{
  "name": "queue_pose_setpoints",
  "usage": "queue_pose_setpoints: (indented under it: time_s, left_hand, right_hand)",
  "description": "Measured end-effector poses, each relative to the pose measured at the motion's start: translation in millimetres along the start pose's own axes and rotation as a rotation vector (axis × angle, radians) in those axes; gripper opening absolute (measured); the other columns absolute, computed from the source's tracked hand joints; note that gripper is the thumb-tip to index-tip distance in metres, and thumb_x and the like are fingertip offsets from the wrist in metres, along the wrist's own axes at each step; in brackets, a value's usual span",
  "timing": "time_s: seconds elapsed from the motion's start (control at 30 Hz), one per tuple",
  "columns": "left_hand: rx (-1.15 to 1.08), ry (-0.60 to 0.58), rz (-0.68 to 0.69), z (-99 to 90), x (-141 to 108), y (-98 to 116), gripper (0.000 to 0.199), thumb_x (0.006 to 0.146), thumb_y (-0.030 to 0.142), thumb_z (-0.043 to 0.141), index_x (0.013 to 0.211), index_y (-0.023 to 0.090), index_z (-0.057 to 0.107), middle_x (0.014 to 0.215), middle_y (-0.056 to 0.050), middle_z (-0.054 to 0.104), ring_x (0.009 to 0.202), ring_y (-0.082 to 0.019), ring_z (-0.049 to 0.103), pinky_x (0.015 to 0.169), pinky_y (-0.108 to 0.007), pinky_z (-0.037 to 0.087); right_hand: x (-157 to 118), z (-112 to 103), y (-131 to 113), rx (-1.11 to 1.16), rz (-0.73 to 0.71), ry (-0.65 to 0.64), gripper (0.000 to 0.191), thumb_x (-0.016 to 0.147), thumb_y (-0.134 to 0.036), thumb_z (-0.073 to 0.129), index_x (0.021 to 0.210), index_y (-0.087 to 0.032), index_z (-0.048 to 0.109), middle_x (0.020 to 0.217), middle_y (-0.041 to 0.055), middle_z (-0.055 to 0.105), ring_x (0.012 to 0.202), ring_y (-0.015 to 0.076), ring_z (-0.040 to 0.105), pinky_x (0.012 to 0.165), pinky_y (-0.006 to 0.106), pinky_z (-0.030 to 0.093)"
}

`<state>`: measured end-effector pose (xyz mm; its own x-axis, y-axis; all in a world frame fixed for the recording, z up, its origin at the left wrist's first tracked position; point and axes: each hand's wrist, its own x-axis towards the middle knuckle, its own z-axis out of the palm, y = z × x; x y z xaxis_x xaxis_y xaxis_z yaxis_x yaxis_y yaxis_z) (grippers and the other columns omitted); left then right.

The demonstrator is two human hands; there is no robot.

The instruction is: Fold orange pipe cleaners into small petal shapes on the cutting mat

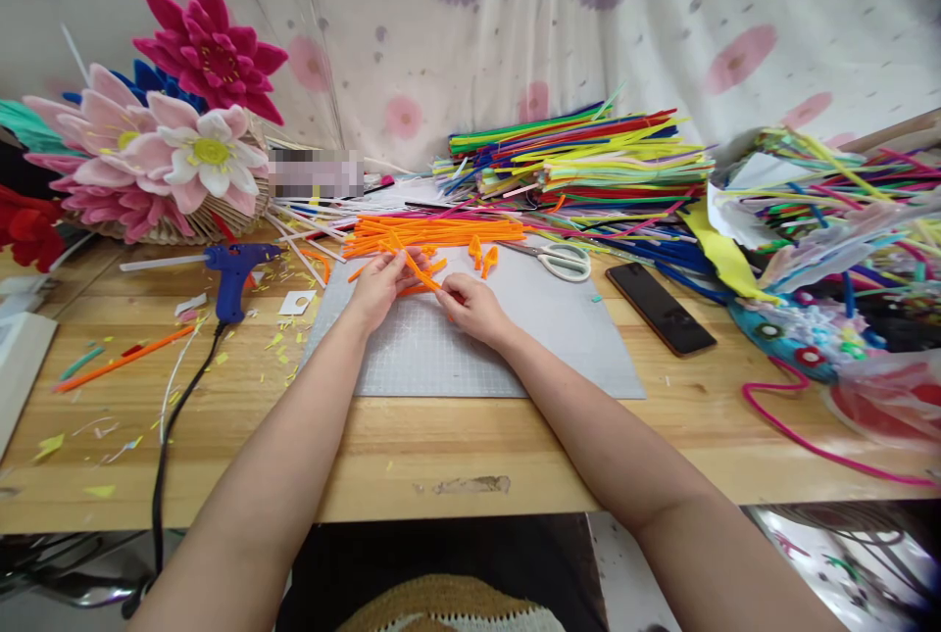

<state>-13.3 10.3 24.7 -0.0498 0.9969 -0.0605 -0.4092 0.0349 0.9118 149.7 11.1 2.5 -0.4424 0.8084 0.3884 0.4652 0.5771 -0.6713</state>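
Above the grey cutting mat, an orange pipe cleaner runs between my two hands. My left hand has its fingers closed round one part of it. The other end is pinched by my right hand, whose fingers are curled. Just beyond lies a pile of orange pipe cleaners across the mat's far edge. Two small bent orange pieces rest on the mat right of the pile, beside scissors with pale handles.
A blue glue gun with a black cord lies left, among scraps. Fuzzy flowers stand behind it. Coloured pipe cleaners are heaped at the back. A phone lies right of the mat, near a pink strand.
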Motion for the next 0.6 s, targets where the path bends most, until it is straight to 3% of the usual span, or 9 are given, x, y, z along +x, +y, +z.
queue_pose_setpoints:
  time_s: [0.1,0.23,0.37,0.6]
  left_hand:
    - [0.012,0.045,0.004,-0.2,1,-3,0.013,0.075,0.023,0.062,0.078,0.01,0.063,0.077,-0.007,0.068,0.076,-0.014,0.066,0.075,-0.03,0.053]
    - [0.023,0.237,-0.035,4.9,1,-3,0.014,0.07,0.023,0.066,0.074,0.01,0.063,0.07,-0.006,0.067,0.069,-0.016,0.066,0.068,-0.03,0.054]
    - [-0.002,0.431,-0.054,11.7,1,1,0.011,0.067,0.019,0.067,0.069,0.009,0.063,0.062,-0.004,0.064,0.06,-0.015,0.065,0.055,-0.023,0.051]
    - [-0.081,0.525,-0.054,9.2,2,1,0.007,0.069,0.013,0.062,0.063,0.01,0.061,0.052,-0.001,0.06,0.045,-0.008,0.057,0.045,-0.015,0.045]
  right_hand:
    - [1,1,1,0.059,0.039,-0.015,0.022,0.082,-0.028,0.044,0.063,-0.018,0.045,0.064,-0.0002,0.048,0.061,0.0107,0.042,0.06,0.024,0.033]
    - [0,0,-4,0.038,0.018,-0.13,0.025,0.081,-0.029,0.046,0.059,-0.017,0.045,0.058,-0.002,0.046,0.057,0.0095,0.039,0.057,0.023,0.029]
    - [0,-1,-14,0.052,0.015,-0.189,0.028,0.082,-0.025,0.044,0.055,-0.016,0.044,0.055,-0.0027,0.047,0.054,0.0084,0.04,0.056,0.022,0.028]
    - [-2,2,-23,-0.079,-0.179,-0.164,0.026,0.081,-0.017,0.044,0.055,-0.016,0.044,0.058,0.0001,0.05,0.06,0.0102,0.042,0.06,0.023,0.029]
